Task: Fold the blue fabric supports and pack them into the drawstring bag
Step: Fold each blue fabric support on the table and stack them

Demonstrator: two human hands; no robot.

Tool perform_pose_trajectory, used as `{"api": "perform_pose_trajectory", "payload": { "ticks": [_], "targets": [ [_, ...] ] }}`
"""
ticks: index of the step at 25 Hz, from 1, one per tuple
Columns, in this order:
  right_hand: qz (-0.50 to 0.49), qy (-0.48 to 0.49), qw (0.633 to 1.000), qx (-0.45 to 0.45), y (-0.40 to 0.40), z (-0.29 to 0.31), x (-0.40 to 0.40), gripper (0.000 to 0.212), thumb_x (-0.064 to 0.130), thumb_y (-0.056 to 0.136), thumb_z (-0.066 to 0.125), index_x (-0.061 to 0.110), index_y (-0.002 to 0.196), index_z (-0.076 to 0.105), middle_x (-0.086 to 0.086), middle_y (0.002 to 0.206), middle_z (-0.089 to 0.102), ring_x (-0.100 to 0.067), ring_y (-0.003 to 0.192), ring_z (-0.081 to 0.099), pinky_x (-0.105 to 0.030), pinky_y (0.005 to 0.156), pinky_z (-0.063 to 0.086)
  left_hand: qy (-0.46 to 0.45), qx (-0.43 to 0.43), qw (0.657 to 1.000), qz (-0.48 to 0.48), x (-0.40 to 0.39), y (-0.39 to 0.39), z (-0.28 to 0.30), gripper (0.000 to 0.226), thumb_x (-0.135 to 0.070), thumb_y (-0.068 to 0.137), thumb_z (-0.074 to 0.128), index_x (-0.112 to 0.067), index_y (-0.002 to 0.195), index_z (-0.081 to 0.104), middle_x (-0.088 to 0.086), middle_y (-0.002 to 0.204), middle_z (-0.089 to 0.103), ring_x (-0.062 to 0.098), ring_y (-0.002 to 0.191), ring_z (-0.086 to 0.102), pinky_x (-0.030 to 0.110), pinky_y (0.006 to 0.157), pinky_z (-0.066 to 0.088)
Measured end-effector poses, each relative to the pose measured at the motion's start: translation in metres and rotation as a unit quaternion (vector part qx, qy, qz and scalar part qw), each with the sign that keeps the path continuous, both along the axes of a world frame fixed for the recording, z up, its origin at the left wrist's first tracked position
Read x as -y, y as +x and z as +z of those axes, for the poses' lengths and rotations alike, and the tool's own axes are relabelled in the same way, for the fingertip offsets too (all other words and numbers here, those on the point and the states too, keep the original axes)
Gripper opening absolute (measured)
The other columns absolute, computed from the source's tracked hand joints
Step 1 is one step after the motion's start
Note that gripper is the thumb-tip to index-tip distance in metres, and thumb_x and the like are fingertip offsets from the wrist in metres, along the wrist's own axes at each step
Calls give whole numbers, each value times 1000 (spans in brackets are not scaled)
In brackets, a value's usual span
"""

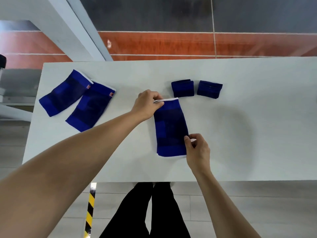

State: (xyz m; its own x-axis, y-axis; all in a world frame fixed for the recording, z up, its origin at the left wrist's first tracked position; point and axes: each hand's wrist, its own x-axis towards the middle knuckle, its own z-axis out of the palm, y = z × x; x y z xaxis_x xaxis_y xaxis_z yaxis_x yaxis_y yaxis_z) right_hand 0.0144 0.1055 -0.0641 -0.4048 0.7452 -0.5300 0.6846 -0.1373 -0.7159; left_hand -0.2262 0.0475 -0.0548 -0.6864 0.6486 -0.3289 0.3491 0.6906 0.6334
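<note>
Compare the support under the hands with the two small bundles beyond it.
The support under the hands lies unfolded, long and flat; the two bundles are folded into short blocks. White trim shows along its ends; none shows on them. The left hand and right hand pinch it; the bundles lie untouched. All are blue fabric.

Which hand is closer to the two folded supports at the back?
Left. The left hand pinches the flat support's far edge, just short of the folded supports; the right hand is at its near corner.
</note>
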Motion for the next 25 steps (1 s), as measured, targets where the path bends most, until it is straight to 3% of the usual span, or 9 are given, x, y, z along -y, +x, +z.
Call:
{"api": "perform_pose_trajectory", "payload": {
  "ticks": [2, 7, 11, 14, 16, 19, 21, 23, 25],
  "targets": [
    [6, 15, 1000, 20, -3, -5, 0, 15, 36, 101, 52, 25, 97, 60, 5, 81, 68, -16, 75, 66, -35, 65, 57, -14, -24, 1000, 0, -2, -1, -8, 13, -30, 90, 68, -24, 99, 74, -2, 101, 60, 16, 94, 52, 29, 80, 38],
    [28, 49, 997, 60, -7, -10, 4, 15, 34, 102, 51, 21, 100, 57, 9, 80, 67, -13, 75, 64, -35, 66, 54, -13, -37, 999, 19, -3, 4, -23, 15, -33, 91, 66, -28, 102, 75, -3, 101, 71, 15, 94, 63, 26, 72, 39],
    [38, 74, 994, 64, -8, -15, 9, 11, 32, 101, 52, 22, 99, 54, 8, 83, 66, -15, 77, 63, -42, 71, 56, -27, -69, 997, 28, -4, 7, -32, 14, -35, 91, 67, -28, 102, 73, -4, 98, 58, 12, 87, 55, 28, 70, 38],
    [57, 132, 986, 85, -6, -17, 14, 14, 32, 98, 58, 22, 104, 51, 5, 94, 58, -20, 84, 58, -41, 78, 52, -40, -82, 995, 42, -4, 9, -35, 19, -35, 89, 70, -24, 104, 68, -2, 99, 54, 18, 91, 57, 30, 69, 42],
    [71, 174, 970, 155, -3, -17, 16, 23, 38, 97, 54, 19, 110, 51, 3, 101, 51, -22, 92, 53, -38, 86, 45, -40, -136, 989, 41, 0, 16, -30, 27, -33, 90, 68, -21, 113, 62, 3, 110, 55, 25, 99, 54, 35, 73, 48],
    [39, 157, 964, 212, 3, -15, 16, 32, 35, 103, 35, 12, 111, 56, -6, 110, 56, -29, 100, 54, -43, 91, 40, 29, -255, 964, -69, 27, 45, -21, 26, -11, 93, 58, -16, 118, 63, 7, 114, 58, 31, 95, 52, 44, 82, 50],
    [21, 147, 965, 216, 8, -14, 18, 39, 31, 105, 27, 7, 111, 58, -11, 113, 57, -32, 101, 54, -46, 91, 40, 39, -258, 946, -195, 62, 77, -23, 42, -2, 88, 53, -16, 126, 63, 7, 125, 60, 32, 104, 55, 46, 88, 50],
    [40, 144, 961, 232, 6, -13, 21, 42, 31, 106, 26, 7, 112, 59, -11, 113, 57, -32, 101, 54, -45, 92, 40, -7, -204, 942, -264, 95, 102, -27, 49, -15, 91, 50, -20, 140, 53, 6, 148, 48, 31, 129, 47, 46, 104, 44],
    [65, 117, 966, 222, -2, -6, 26, 37, 31, 106, 29, 7, 113, 58, -10, 113, 56, -30, 100, 55, -44, 93, 42, -82, -127, 945, -290, 117, 114, -26, 62, -41, 95, 43, -26, 154, 30, 2, 166, 16, 26, 149, 21, 41, 120, 26]
  ]
}}
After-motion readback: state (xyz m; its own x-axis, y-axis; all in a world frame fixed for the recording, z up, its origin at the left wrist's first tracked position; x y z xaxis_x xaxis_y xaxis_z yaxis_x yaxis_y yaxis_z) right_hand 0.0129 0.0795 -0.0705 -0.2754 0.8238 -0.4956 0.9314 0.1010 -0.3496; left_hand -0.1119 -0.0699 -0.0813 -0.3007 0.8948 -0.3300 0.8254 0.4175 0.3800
